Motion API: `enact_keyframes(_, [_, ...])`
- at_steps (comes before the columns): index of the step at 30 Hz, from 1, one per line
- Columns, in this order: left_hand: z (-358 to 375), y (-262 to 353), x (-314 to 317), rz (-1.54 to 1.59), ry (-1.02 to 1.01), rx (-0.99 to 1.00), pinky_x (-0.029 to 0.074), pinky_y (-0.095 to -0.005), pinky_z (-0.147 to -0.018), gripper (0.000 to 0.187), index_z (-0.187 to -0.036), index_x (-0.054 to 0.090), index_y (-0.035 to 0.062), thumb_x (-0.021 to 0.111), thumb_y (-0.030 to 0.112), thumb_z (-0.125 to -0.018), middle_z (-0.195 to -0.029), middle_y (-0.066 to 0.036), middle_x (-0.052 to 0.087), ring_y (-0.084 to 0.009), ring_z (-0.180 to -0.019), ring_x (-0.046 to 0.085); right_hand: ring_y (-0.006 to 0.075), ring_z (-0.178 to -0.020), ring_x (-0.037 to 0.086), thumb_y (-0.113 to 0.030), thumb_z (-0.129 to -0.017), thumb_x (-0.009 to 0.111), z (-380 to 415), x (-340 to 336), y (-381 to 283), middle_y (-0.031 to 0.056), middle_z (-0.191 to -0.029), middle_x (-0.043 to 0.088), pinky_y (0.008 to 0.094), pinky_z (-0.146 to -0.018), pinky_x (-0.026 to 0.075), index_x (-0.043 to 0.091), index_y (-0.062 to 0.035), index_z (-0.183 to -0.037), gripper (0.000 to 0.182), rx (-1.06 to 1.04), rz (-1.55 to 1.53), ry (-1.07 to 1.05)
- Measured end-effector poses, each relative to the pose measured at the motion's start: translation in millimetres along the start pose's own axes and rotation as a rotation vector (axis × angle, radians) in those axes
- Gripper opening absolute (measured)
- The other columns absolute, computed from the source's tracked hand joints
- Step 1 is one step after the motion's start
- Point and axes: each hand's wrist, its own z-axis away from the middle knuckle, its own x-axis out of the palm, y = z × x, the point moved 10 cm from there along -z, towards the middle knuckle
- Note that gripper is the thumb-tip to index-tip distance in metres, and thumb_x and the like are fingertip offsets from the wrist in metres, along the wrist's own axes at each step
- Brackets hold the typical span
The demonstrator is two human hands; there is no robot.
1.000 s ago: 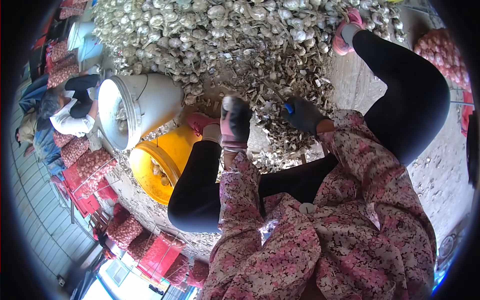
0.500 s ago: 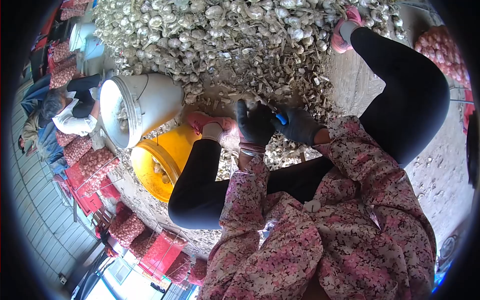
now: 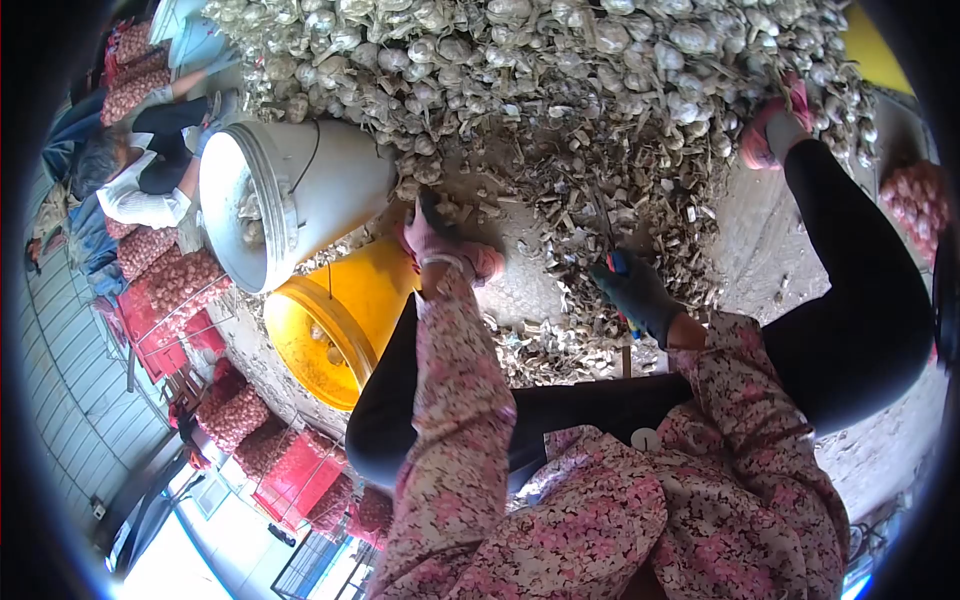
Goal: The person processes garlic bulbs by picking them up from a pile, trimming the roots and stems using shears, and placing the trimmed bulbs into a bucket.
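Note:
My right hand (image 3: 645, 300), in a dark glove, is closed on pruning shears (image 3: 619, 264) with blue and red handles. The blades point away from me over garlic trimmings (image 3: 590, 220) on the floor. My left hand (image 3: 430, 212), also gloved, reaches forward past a pink shoe (image 3: 480, 262) to the near edge of the garlic heap (image 3: 480, 75). Its fingers are mostly hidden and blurred against the bulbs, so I cannot tell what they hold. Left of that hand lie a white bucket (image 3: 345, 185) and a yellow bucket (image 3: 350, 285), both tipped and with some garlic inside.
My legs (image 3: 590, 410) stretch to either side of the trimmings. At the left, another person (image 3: 145, 205) sits near red mesh sacks of garlic (image 3: 180, 310). More sacks (image 3: 290, 470) stand lower left, and one sack (image 3: 915, 205) is at the far right.
My hands have moved apart. The left went forward and left to the heap's edge, while the right moved right and slightly down with the shears. The view has shifted somewhat.

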Motion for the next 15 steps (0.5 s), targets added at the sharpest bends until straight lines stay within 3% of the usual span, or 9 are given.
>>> enact_keyframes(1, [-32, -15, -3, 0.000, -0.001, -0.009, 0.043, -0.0427, -0.098, 0.037, -0.111, 0.066, 0.0135, 0.055, 0.041, -0.089, -0.114, -0.005, 0.066, -0.0205, -0.112, 0.058, 0.0080, -0.055, 0.050, -0.037, -0.088, 0.065, 1, 2, -6, -0.0011, -0.063, 0.053, 0.0282, -0.050, 0.043, 0.055, -0.0089, -0.086, 0.030, 0.006, -0.007, -0.027])
enact_keyframes(3, [-87, -10, -19, -0.012, 0.197, 0.273, 0.050, -0.0417, -0.090, 0.036, -0.114, 0.063, 0.0048, 0.056, 0.030, -0.089, -0.101, -0.012, 0.068, -0.0314, -0.094, 0.064, 0.0079, -0.057, 0.051, -0.035, -0.089, 0.065, -3, 5, 1, -0.0007, -0.066, 0.054, 0.0277, -0.051, 0.043, 0.055, -0.0078, -0.088, 0.029, 0.038, 0.009, -0.052])
enact_keyframes(4, [-109, -9, -16, -0.012, 0.195, 0.264, 0.050, -0.0417, -0.090, 0.036, -0.114, 0.063, 0.0048, 0.056, 0.030, -0.089, -0.101, -0.012, 0.068, -0.0314, -0.094, 0.064, 0.0113, -0.060, 0.053, -0.034, -0.089, 0.064, -7, 9, 9, 0.0037, -0.068, 0.058, 0.0307, -0.055, 0.044, 0.056, -0.0048, -0.090, 0.030, 0.039, -0.020, -0.052])
enact_keyframes(6, [-128, 13, 24, -1.064, 0.079, 0.422, 0.047, -0.0424, -0.095, 0.049, -0.124, 0.057, 0.0059, 0.065, 0.026, -0.080, -0.112, -0.018, 0.063, -0.0339, -0.104, 0.060, 0.0150, -0.066, 0.056, -0.033, -0.089, 0.063, -14, 14, 18, 0.0083, -0.074, 0.061, 0.0335, -0.061, 0.046, 0.056, -0.0020, -0.095, 0.033, 0.027, -0.082, -0.057])
enact_keyframes(7, [-122, 18, 32, -1.060, 0.073, 0.418, 0.047, -0.0424, -0.095, 0.049, -0.124, 0.057, 0.0059, 0.065, 0.026, -0.080, -0.112, -0.018, 0.063, -0.0339, -0.104, 0.060, 0.0150, -0.066, 0.056, -0.033, -0.089, 0.063, -16, 13, 21, 0.0083, -0.074, 0.061, 0.0335, -0.061, 0.046, 0.056, -0.0020, -0.095, 0.033, 0.032, -0.077, -0.055])
enact_keyframes(9, [-72, 45, 13, -1.093, 0.290, -0.157, 0.049, -0.0429, -0.092, 0.071, -0.136, 0.045, 0.0165, 0.073, 0.029, -0.072, -0.124, -0.017, 0.056, -0.0296, -0.116, 0.055, 0.0160, -0.068, 0.058, -0.033, -0.089, 0.063, -14, 10, 18, 0.0089, -0.077, 0.062, 0.0338, -0.063, 0.047, 0.055, -0.0024, -0.103, 0.035, 0.076, -0.013, -0.077])
enact_keyframes(13, [-75, 17, 11, -1.029, 0.370, -0.081, 0.049, -0.0440, -0.092, 0.083, -0.138, 0.039, 0.0143, 0.077, 0.035, -0.067, -0.129, -0.019, 0.051, -0.0334, -0.114, 0.055, 0.0239, -0.075, 0.064, -0.034, -0.089, 0.062, -12, 7, 1, 0.0132, -0.084, 0.065, 0.0374, -0.069, 0.050, 0.053, -0.0034, -0.113, 0.040, 0.057, 0.043, -0.088])
enact_keyframes(15, [-71, 15, 13, -0.823, 0.434, 0.236, 0.050, -0.0437, -0.088, 0.065, -0.128, 0.049, 0.0095, 0.075, 0.032, -0.072, -0.112, -0.015, 0.057, -0.0302, -0.108, 0.058, 0.0331, -0.087, 0.066, -0.036, -0.089, 0.061, -11, 4, -3, 0.0186, -0.097, 0.066, 0.0412, -0.077, 0.051, 0.052, -0.0051, -0.120, 0.045, -0.013, 0.207, -0.058])
